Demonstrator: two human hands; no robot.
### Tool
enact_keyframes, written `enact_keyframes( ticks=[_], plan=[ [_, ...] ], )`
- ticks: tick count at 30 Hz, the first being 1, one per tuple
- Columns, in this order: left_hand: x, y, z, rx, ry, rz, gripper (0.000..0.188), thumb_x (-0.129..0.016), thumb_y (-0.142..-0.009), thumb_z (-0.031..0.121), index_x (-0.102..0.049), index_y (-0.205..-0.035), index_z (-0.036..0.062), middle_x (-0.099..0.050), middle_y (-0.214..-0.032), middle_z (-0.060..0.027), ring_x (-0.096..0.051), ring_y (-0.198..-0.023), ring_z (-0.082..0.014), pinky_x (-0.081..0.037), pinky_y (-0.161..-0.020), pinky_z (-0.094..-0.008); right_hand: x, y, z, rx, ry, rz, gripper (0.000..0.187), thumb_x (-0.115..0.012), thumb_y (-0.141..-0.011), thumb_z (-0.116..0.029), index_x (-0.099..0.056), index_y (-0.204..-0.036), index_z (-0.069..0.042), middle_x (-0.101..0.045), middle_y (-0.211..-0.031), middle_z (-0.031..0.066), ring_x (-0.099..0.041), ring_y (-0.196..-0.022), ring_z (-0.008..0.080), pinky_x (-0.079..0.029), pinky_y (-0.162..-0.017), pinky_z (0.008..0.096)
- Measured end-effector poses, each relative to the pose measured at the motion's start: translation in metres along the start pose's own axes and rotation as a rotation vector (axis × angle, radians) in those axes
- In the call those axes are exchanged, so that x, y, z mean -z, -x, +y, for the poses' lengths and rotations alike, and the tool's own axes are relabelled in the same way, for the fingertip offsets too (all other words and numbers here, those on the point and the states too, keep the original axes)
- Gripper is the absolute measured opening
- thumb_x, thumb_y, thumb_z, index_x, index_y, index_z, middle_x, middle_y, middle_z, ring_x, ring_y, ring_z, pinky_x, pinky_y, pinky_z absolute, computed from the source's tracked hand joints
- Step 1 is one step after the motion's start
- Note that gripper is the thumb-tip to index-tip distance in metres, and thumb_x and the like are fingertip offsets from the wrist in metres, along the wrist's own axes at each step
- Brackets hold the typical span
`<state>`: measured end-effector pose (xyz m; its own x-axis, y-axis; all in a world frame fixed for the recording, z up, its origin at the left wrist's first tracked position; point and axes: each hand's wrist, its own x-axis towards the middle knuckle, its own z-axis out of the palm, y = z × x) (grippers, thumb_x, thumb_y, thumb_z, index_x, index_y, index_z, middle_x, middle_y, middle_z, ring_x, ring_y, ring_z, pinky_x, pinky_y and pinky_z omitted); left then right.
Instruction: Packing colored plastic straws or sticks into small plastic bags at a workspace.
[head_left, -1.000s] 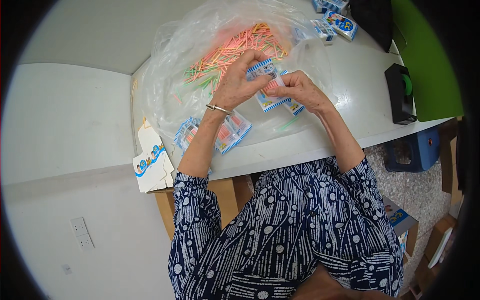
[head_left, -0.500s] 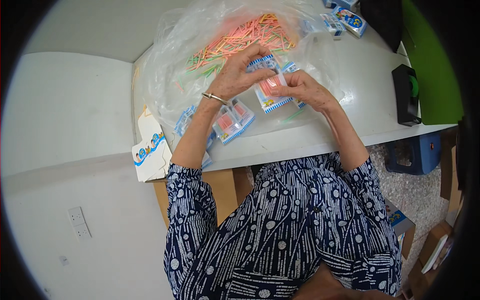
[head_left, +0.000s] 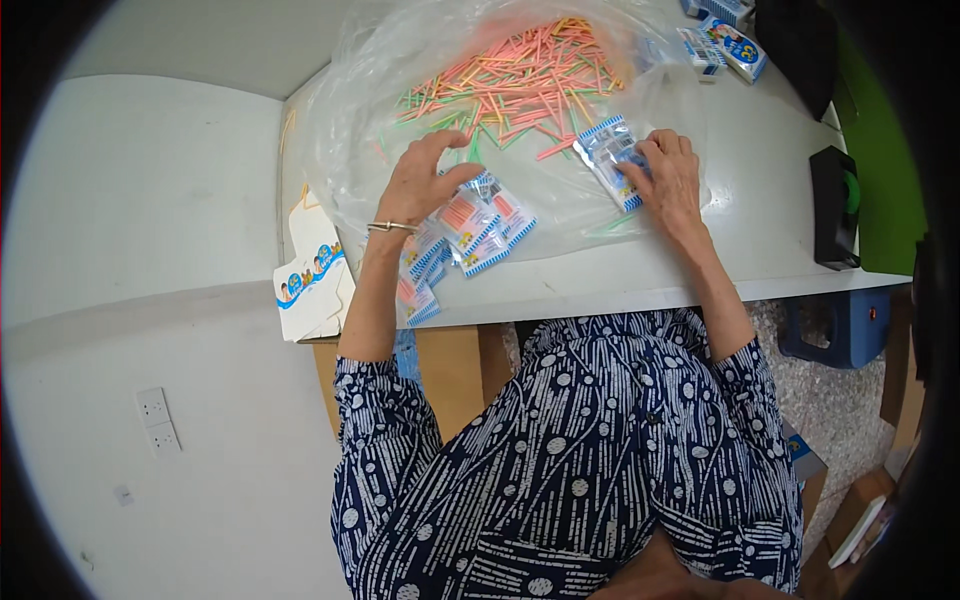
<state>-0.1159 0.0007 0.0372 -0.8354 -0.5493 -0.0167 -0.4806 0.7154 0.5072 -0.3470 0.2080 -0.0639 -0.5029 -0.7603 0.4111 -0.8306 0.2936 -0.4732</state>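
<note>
My left hand (head_left: 418,188) hovers with thumb and fingers apart and nothing between them, just above a loose group of small clear-and-blue packets (head_left: 468,222) with pink sticks inside. More such packets overlap below that wrist, near the table's front edge. My right hand (head_left: 672,185) has its thumb and bent fingers on the right edge of a blue-and-white striped packet (head_left: 603,148), gripping it; part of it is hidden behind the thumb. Beyond both hands, a heap of thin pink, green and yellow sticks (head_left: 515,75) lies on a clear plastic bag (head_left: 350,130).
White printed cards (head_left: 312,290) stick out at the table's left corner. Small blue-and-white boxes (head_left: 735,48) lie at the back right. A black tape dispenser (head_left: 832,210) stands on the right, beside a green panel (head_left: 880,160). Below are a blue stool (head_left: 835,325) and cardboard boxes (head_left: 448,375).
My hands have parted: the left has let go of the packet they held together and moved left over the packet group. My right hand has shifted right, now at a striped packet.
</note>
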Motion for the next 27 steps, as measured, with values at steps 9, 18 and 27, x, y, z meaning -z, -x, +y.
enact_keyframes(
  ticks=[9,18,27],
  plan=[
    [-0.05,-0.058,0.058,-0.279,0.114,0.084,0.042,-0.072,-0.076,0.03,-0.062,-0.107,0.0024,-0.064,-0.105,-0.0095,-0.059,-0.098,-0.022,-0.045,-0.084,-0.0324,0.004,-0.005,-0.002,0.106,-0.165,0.197,0.014,-0.069,-0.075,-0.011,-0.066,-0.087,-0.005,-0.059,-0.092,0.0069,-0.053,-0.087,0.0251,-0.04,-0.077,0.0371],
    [-0.068,-0.074,0.079,-0.178,0.422,-0.148,0.023,-0.066,-0.081,0.018,-0.067,-0.097,0.0003,-0.062,-0.074,-0.0033,-0.053,-0.069,-0.0079,-0.044,-0.062,-0.0253,0.02,-0.009,-0.016,-0.046,-0.623,0.112,0.027,-0.069,-0.078,-0.01,-0.06,-0.103,-0.004,-0.06,-0.093,0.0064,-0.056,-0.072,0.0167,-0.043,-0.067,0.0259],
    [-0.071,-0.051,0.083,-0.09,0.364,-0.007,0.017,-0.065,-0.082,0.015,-0.067,-0.084,-0.002,-0.057,-0.062,-0.0026,-0.048,-0.059,-0.0065,-0.041,-0.056,-0.0249,0.019,-0.006,-0.021,-0.313,-0.971,-0.203,0.019,-0.065,-0.082,-0.015,-0.066,-0.09,0.002,-0.059,-0.069,0.0017,-0.05,-0.064,0.0067,-0.04,-0.057,0.0228]
  ],
)
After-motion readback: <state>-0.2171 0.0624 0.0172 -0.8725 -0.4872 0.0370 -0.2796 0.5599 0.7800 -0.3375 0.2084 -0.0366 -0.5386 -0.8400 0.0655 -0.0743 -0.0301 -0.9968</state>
